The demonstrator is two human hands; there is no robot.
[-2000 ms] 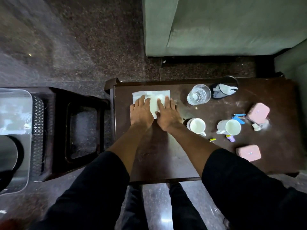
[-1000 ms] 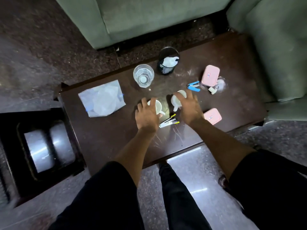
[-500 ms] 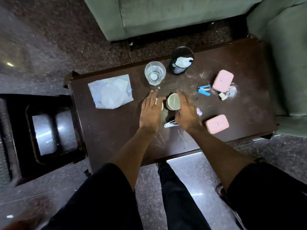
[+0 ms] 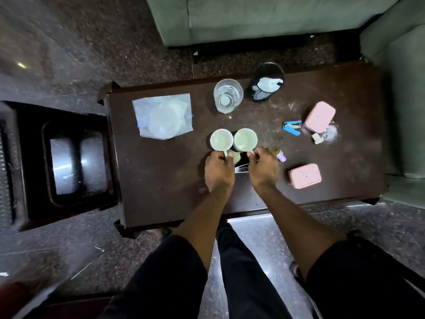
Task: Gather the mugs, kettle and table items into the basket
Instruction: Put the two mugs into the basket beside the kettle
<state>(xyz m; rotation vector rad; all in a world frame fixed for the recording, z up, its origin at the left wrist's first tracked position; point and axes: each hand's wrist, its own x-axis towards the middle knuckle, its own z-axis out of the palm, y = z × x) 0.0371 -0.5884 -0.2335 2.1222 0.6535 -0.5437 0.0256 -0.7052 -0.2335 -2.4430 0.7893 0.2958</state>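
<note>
Two white mugs stand side by side, rims touching, near the middle of the dark wooden table (image 4: 161, 180). My left hand (image 4: 218, 170) grips the handle of the left mug (image 4: 221, 139). My right hand (image 4: 263, 168) grips the handle of the right mug (image 4: 245, 139). Whether the mugs are lifted off the table I cannot tell. A clear glass (image 4: 228, 95) and a black mesh cup (image 4: 266, 82) with white paper inside stand at the table's far edge. A folded clear plastic bag (image 4: 163, 116) lies at the left.
Two pink boxes (image 4: 319, 116) (image 4: 304, 175), a blue stapler (image 4: 292, 128), a small white piece (image 4: 317, 138) and a purple item (image 4: 281, 155) lie at the right. Pens (image 4: 241, 168) show between my hands. A dark stool (image 4: 69, 157) stands left; green sofas (image 4: 253, 17) surround the table.
My hands left the plastic bag, reached the two mugs, brought them together and now hold both by their handles. The camera view has shifted.
</note>
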